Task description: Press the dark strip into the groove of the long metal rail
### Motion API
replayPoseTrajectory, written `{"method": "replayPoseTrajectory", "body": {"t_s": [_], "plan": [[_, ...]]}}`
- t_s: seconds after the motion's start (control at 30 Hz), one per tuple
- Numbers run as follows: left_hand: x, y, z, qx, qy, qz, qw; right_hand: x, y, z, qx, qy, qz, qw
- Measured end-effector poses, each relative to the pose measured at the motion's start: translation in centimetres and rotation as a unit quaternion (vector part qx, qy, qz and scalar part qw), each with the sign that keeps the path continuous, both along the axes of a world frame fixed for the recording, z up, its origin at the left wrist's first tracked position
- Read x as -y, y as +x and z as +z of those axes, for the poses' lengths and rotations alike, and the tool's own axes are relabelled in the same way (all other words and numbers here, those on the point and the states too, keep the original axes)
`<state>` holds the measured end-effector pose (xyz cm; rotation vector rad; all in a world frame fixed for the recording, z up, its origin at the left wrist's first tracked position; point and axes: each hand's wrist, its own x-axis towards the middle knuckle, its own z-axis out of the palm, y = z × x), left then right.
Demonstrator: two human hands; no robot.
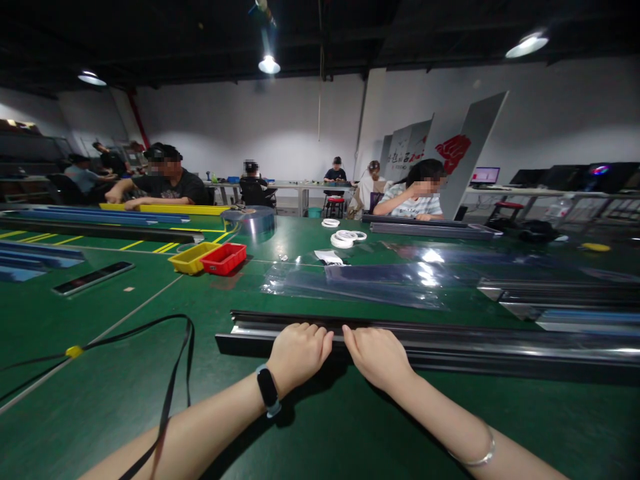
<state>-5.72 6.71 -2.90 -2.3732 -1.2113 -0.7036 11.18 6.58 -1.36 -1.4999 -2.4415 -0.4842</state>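
A long black and silver metal rail lies across the green table in front of me. My left hand, with a black band on its wrist, rests on the rail near its left end, fingers curled over the top edge. Right beside it, my right hand grips the same rail, fingers bent over the far edge. The two hands nearly touch.
A yellow bin and a red bin stand at mid-left. Clear plastic sheets, white tape rolls and more rails lie beyond. A black strap loops at the left. Other people sit working at the far side.
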Motion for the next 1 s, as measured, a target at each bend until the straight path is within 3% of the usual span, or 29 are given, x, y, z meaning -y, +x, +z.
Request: {"method": "replayPoseTrajectory", "body": {"t_s": [0.43,0.6,0.83,1.0], "plan": [[-0.1,-0.2,0.0,-0.02,0.015,-0.012,1.0,-0.3,0.2,-0.4,0.044,0.037,0.029,0.998],[-0.4,-1.0,0.3,-0.054,0.008,-0.024,0.998,-0.1,0.1,0.0,0.006,0.04,0.02,0.999],[0.0,-2.2,1.0,-0.027,0.006,0.116,0.993,-0.1,0.2,-0.1,-0.03,0.037,0.0,0.999],[0.1,-0.4,0.9,-0.031,0.017,0.05,0.998,0.0,0.3,-0.4,-0.036,0.044,-0.011,0.998]]}}
